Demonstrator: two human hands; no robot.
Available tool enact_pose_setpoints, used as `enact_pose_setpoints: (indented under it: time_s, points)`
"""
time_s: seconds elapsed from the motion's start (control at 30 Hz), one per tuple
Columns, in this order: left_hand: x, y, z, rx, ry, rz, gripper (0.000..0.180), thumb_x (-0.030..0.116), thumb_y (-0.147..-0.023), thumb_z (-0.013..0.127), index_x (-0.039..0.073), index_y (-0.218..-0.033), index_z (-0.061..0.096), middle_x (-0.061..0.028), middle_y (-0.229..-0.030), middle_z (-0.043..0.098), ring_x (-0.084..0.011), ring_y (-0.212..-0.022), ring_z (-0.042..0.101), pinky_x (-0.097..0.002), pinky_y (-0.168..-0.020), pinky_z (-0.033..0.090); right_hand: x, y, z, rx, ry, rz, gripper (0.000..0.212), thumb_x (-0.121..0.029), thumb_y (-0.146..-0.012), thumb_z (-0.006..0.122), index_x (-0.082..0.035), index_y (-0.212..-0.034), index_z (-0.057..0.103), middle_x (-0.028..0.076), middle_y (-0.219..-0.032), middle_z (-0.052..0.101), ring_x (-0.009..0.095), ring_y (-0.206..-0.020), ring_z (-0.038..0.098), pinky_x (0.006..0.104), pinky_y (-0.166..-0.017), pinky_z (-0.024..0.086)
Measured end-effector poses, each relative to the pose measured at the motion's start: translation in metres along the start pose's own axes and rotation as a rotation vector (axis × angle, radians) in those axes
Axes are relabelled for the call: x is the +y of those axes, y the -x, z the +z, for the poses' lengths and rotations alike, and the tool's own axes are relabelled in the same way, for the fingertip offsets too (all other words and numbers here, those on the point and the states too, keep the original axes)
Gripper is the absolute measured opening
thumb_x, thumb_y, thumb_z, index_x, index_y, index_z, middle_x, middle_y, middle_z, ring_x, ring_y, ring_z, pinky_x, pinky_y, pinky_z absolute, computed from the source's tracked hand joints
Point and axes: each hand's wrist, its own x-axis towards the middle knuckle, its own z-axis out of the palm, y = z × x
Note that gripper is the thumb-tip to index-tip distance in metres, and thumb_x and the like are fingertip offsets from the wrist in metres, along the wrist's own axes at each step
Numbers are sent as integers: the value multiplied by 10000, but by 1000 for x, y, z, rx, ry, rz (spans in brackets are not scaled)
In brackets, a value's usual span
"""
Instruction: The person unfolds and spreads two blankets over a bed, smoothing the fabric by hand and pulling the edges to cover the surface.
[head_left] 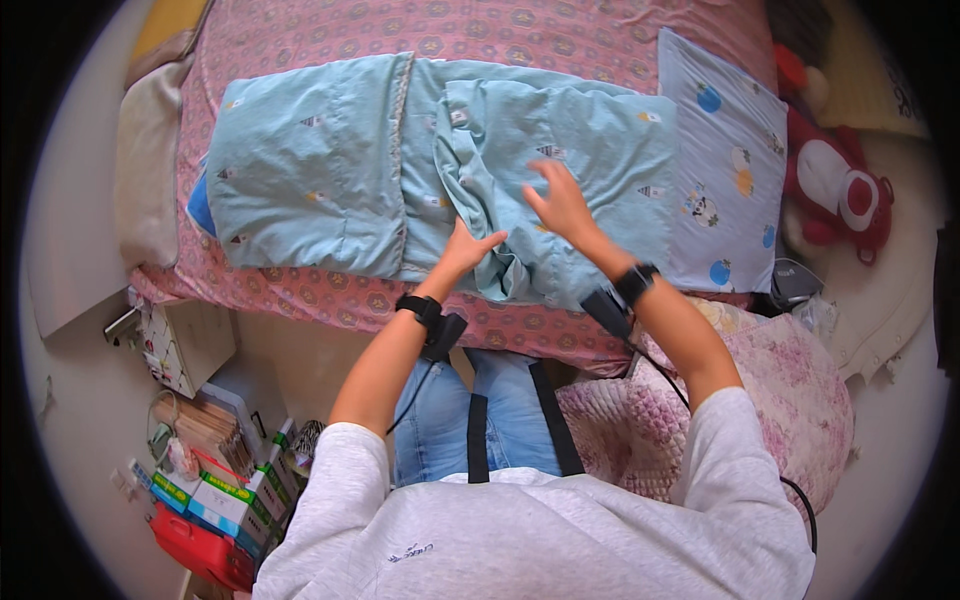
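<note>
A light blue patterned quilt point(600, 135) lies folded in layers across the bed. Its loose upper layer is bunched into a crumpled fold point(478, 190) near the middle. My left hand point(468, 248) rests against the lower part of that fold, with its thumb spread to the right; some of its fingers are partly hidden. To its right, my right hand point(562, 208) is just over or on the quilt, fingers bent and thumb apart, with nothing in it. Both wrists wear black straps. Left of the fold lies a flat quilt section point(310, 165) with a pale edge.
A pale blue pillow point(725, 170) with fruit prints lies to the right, beside a red plush bear point(845, 190). Pink bedding point(490, 30) covers the bed. Near my right arm is a quilted floral cover point(770, 400). Boxes point(230, 500) and a red case point(200, 548) stand lower left.
</note>
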Motion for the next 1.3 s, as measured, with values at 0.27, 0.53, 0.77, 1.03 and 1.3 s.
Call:
enact_pose_setpoints:
  time_s: [0.27,0.53,0.77,1.03,1.3]
  points:
    - [-42,60,-7,149,-410,-484,689,272,-557,560,-5,-1079,207,-230,-978,408,-354,-889,408,-372,-736,337,-2,-138,84,-133,314,187,485,-184,-668,468,-62,-1087,256,137,-1150,233,322,-951,368,373,-757,346]
    - [-43,78,-25,134,-337,-352,434,201,-586,507,-15,-925,342,-235,-810,485,-367,-772,460,-376,-667,363,22,-175,29,-422,201,359,338,-237,-611,539,-10,-859,506,155,-802,525,232,-749,515,294,-641,399]
    - [-2,68,-54,100,-211,-286,386,148,-600,493,-14,-931,376,-195,-816,478,-334,-770,454,-361,-677,357,-26,-181,-31,148,107,-13,253,-167,-630,501,-6,-824,515,153,-810,520,228,-765,500,298,-661,389]
    - [-24,50,-67,394,-553,28,437,217,-611,545,38,-975,382,-141,-965,398,-271,-897,368,-339,-759,299,-2,-141,-7,311,29,-183,284,-159,-632,492,-16,-877,483,144,-888,480,241,-854,446,306,-727,353]
    - [-58,43,-63,-38,-571,-375,449,307,-623,551,35,-947,402,-113,-914,460,-256,-877,406,-338,-738,303,120,41,-77,515,464,538,499,-266,-614,523,-10,-1014,372,168,-993,415,300,-941,373,352,-808,269]
